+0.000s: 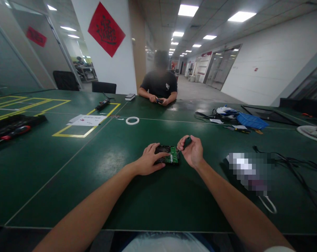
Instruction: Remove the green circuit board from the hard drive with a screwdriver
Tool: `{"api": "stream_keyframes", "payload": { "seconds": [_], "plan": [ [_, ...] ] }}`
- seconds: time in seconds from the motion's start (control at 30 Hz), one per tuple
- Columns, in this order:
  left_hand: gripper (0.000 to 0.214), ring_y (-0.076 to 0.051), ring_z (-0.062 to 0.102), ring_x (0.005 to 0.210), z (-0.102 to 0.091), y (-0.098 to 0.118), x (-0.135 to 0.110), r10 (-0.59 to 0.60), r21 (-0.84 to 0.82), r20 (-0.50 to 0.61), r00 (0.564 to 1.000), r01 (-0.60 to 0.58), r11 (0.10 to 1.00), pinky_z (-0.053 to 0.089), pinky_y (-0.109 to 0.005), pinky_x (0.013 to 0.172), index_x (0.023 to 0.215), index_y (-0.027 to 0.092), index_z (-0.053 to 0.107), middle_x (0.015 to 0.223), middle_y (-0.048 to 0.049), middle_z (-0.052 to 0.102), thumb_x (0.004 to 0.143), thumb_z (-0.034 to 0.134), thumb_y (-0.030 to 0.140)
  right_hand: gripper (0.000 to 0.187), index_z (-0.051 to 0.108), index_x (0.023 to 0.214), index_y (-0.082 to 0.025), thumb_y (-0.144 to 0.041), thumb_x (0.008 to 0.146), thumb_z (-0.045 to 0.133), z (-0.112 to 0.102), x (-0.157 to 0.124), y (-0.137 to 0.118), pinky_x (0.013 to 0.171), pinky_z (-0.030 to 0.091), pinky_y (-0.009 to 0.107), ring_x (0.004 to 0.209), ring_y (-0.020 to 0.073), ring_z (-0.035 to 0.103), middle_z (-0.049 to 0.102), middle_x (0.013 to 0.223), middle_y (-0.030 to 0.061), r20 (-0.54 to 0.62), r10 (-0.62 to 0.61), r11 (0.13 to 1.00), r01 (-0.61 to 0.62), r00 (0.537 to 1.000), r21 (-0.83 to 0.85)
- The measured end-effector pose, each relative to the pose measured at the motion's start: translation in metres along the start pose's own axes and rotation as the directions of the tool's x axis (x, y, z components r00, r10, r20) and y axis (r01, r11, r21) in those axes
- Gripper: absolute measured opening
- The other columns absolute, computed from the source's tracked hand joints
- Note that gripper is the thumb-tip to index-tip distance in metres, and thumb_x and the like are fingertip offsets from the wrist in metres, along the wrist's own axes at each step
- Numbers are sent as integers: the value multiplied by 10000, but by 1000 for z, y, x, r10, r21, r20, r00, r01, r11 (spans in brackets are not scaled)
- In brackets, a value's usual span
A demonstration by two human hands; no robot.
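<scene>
A small device with a green circuit board (171, 158) lies flat on the dark green table (100, 175) in front of me. My left hand (150, 160) rests on it, fingers spread over its near and left edges, holding it down. My right hand (192, 151) is closed round a small dark-handled tool (186, 142), a screwdriver by its look, whose tip points down at the board's right edge.
Another person sits across the table (159, 84), handling a small object. A white tape ring (132, 120), papers (86, 120), a blue tray (251, 121), tools and black cables (292, 162) lie around. A blurred-out object (250, 171) sits to my right.
</scene>
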State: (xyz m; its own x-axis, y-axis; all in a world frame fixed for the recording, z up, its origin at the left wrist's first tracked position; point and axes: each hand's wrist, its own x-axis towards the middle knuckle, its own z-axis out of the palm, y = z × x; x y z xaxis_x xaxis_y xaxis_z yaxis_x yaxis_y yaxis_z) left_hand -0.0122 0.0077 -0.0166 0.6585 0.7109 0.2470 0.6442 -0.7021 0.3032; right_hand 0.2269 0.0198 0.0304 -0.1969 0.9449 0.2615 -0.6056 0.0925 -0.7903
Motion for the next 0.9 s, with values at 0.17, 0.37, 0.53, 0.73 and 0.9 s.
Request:
{"api": "stream_keyframes", "payload": {
  "seconds": [0.17,0.37,0.53,0.73,0.9],
  "plan": [
    [554,-414,183,1465,0,-1,0,6,-3,8,1000,-5,1000,265,-649,1131,1453,425,488,1584,-98,231,923,650,447,260,684,872,-202,-410,891,529,4,-3,-3,646,422,315,663,170,510,546,713,28,31,-3,986,8,1000,-166],
    [544,-413,186,1466,-1,1,0,0,-21,-8,1000,0,1000,263,-649,1133,1447,430,496,1587,-92,240,925,648,442,193,602,732,-212,-370,839,577,5,-2,-15,717,458,335,741,193,571,567,742,32,-10,4,991,-5,1000,-137],
    [545,-411,185,1463,-1,0,0,-12,-25,5,1000,12,1000,275,-646,1125,1444,438,500,1590,-84,238,922,653,449,244,652,812,-215,-398,884,507,3,-1,-16,594,384,302,551,153,441,435,576,-14,36,34,993,-30,999,-116],
    [550,-410,179,1466,0,0,0,-4,-15,8,1000,4,1000,274,-640,1127,1452,425,496,1578,-94,244,924,649,444,299,715,819,-181,-365,889,490,5,-3,-14,720,437,333,723,187,544,571,728,55,95,-3,976,24,995,-218],
    [547,-413,186,1465,-3,1,-1,-4,-17,6,1000,4,1000,260,-646,1135,1450,432,493,1581,-88,241,925,645,447,211,652,719,-194,-326,837,537,7,-5,-20,777,457,355,799,213,592,628,787,70,92,-1,980,19,996,-199]
  ]
}}
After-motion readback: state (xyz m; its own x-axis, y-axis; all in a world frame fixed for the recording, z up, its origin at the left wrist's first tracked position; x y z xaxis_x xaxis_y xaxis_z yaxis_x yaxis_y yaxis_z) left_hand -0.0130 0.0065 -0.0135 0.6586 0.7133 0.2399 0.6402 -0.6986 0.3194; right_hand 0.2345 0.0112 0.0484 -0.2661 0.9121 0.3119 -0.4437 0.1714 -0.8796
